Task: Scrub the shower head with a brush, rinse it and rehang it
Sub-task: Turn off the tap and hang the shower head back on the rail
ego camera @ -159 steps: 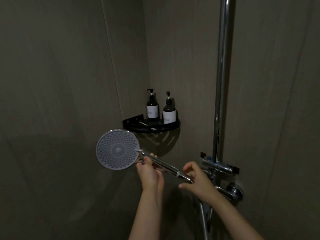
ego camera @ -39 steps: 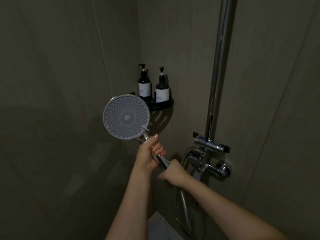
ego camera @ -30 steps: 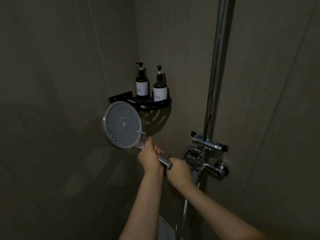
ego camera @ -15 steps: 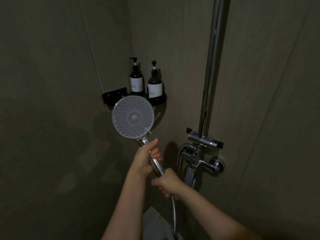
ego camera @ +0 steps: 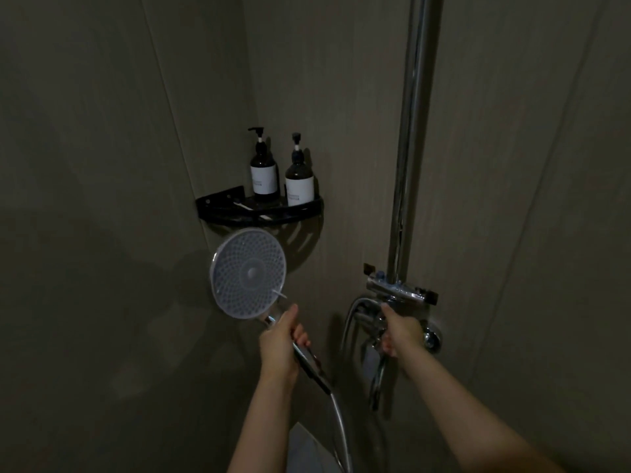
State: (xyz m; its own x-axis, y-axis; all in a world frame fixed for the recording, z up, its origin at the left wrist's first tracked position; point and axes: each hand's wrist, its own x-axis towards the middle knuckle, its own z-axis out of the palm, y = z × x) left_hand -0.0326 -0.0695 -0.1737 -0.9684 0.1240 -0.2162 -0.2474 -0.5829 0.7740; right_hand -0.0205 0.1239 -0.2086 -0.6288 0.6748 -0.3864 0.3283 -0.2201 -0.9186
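The round shower head (ego camera: pixel 248 273) faces me with its grey nozzle disc, held up below the corner shelf. My left hand (ego camera: pixel 279 339) grips its chrome handle (ego camera: pixel 309 365), from which the hose (ego camera: pixel 339 425) hangs down. My right hand (ego camera: pixel 399 331) is off the handle and curls round the chrome faucet valve (ego camera: pixel 370 322) on the wall, just under the mixer bar (ego camera: pixel 397 290). No brush shows in view.
A black corner shelf (ego camera: pixel 239 213) above the shower head carries two dark pump bottles (ego camera: pixel 263 172) (ego camera: pixel 299 177). A tall chrome riser pipe (ego camera: pixel 411 131) runs up the right wall. Dim tiled walls close in on both sides.
My right hand has let go of the handle's lower end and moved right and up onto the faucet valve. The left hand keeps the shower head up, a little lower in view.
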